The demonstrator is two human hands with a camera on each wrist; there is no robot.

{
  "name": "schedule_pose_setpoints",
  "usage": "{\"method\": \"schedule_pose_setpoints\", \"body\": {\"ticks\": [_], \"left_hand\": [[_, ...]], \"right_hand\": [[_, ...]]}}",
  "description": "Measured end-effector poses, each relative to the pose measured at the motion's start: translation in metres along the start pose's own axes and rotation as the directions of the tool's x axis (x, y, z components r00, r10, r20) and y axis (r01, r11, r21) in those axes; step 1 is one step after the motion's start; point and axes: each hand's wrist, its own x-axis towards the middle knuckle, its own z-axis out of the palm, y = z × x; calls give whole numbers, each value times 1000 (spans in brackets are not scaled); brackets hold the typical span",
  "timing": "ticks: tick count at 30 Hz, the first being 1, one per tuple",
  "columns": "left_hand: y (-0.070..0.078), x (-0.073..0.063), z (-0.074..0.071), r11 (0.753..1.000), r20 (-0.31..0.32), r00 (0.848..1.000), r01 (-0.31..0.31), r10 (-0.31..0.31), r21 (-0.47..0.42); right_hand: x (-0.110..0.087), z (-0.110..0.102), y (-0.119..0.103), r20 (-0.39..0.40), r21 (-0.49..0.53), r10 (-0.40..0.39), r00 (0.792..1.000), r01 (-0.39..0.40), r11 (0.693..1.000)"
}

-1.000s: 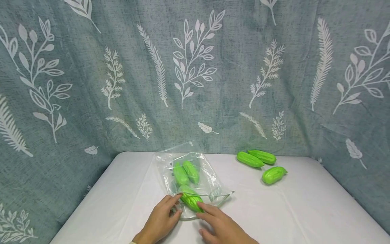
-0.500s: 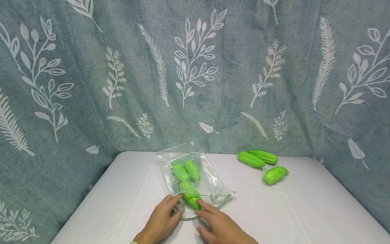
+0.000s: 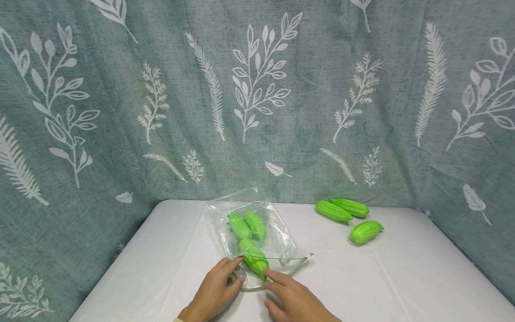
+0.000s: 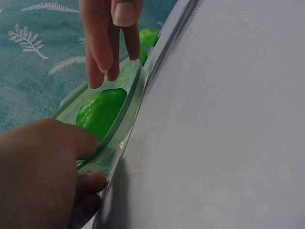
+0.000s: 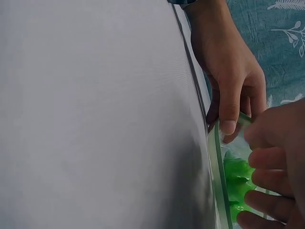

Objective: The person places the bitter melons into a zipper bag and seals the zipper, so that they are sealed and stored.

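A clear zip bag [image 3: 283,237] lies on the white table, its mouth toward me. Two green ridged gourds [image 3: 240,227] are deep inside it, and a third gourd [image 3: 252,254] lies in the mouth with its pointed end nearest me. My left hand [image 3: 217,286] pinches the bag's rim at the left, thumb and fingers on the plastic. My right hand [image 3: 295,295] holds nothing; its extended fingertips are right at the pointed end of the third gourd. In the left wrist view, the right hand's fingers [image 4: 97,43] reach down over the gaping mouth.
At the back right, two more green gourds [image 3: 333,211] lie side by side, and another gourd [image 3: 366,231] lies just in front of them. A blue-green curtain [image 3: 297,147] with white leaf prints hangs behind and along both sides of the table [image 3: 346,277].
The third gourd has slid a little deeper into the bag. My right fingertips moved forward with it, then drew slightly back. My left hand stays on the rim.
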Motion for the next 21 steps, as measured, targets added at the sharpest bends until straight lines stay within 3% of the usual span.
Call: {"method": "schedule_pose_setpoints", "body": {"ticks": [6, 13, 21], "left_hand": [[-1, -1, 1, 1000, 3, 1000, -2, 2, 16], [2, 1, -2, 1000, 24, 1000, -3, 3, 26], [3, 0, -2, 1000, 33, 999, 11, -12, 23]], "right_hand": [[-1, 2, 0, 5, -40, -23, 1000, 24, 999], [4, 0, -2, 84, 9, 41, 996, -42, 999], [10, 2, -3, 121, 29, 80, 989, -84, 996]]}}
